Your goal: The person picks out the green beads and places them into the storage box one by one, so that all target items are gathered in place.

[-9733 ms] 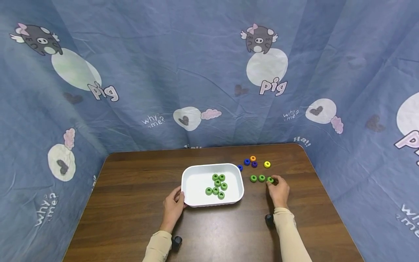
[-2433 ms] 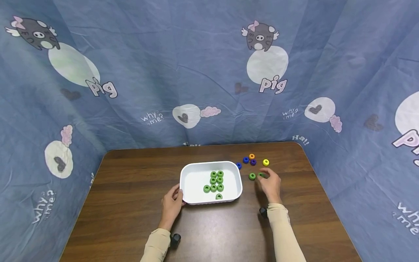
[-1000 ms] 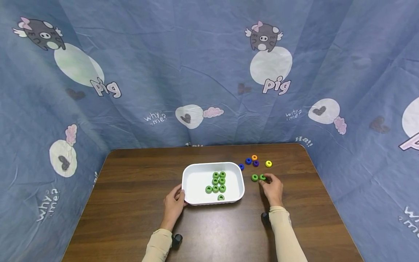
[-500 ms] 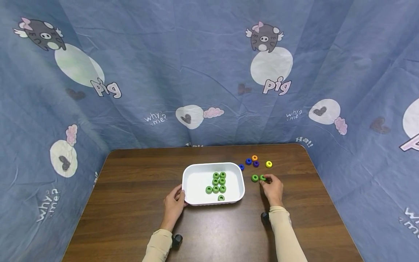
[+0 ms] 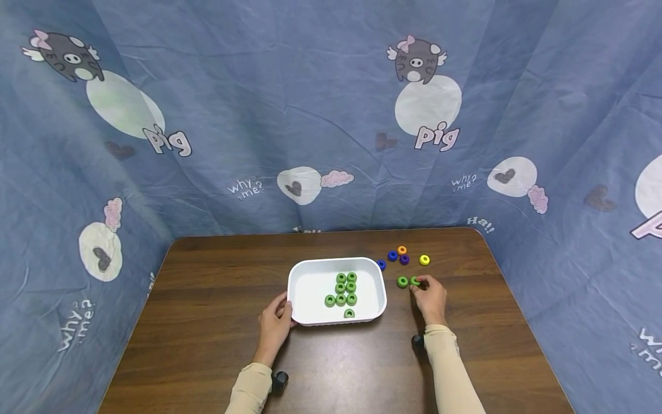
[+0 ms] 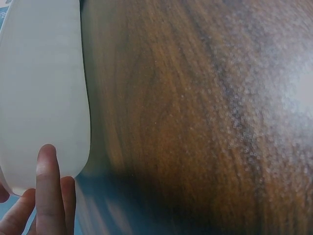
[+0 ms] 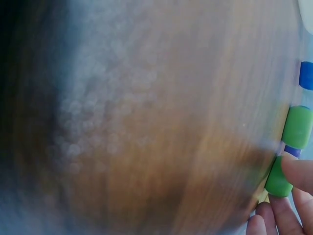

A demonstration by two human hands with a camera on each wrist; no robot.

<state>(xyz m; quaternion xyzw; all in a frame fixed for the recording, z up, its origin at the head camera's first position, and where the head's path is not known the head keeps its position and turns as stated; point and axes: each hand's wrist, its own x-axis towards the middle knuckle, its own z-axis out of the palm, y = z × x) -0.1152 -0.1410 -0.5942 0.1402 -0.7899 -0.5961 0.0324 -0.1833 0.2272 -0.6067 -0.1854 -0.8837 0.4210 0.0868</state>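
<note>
My left hand (image 5: 275, 325) holds the left end of a white tray (image 5: 310, 320); in the left wrist view the hand's fingers (image 6: 48, 196) lie against the tray's wall. Several green beads (image 5: 341, 287) with holes stand inside it, mostly grouped in rows, one by the near wall. Right of the tray, my right hand (image 5: 431, 300) pinches a green bead (image 7: 279, 178) between thumb and fingers, partly hidden by them. Another green bead (image 5: 402, 282) stands just left of that one, on the table.
Behind the green beads lie two blue beads (image 5: 392, 256), a purple bead (image 5: 404, 260), an orange bead (image 5: 401, 250) and a yellow bead (image 5: 424, 260). One blue bead is close to the tray's right corner. A blue patterned curtain (image 5: 331, 115) surrounds the brown table (image 5: 217, 276).
Since the oldest frame, the rightmost green bead has left the table row and the tray holds one more, in neater rows. Over the last second, the right hand stays at its bead, nearly still.
</note>
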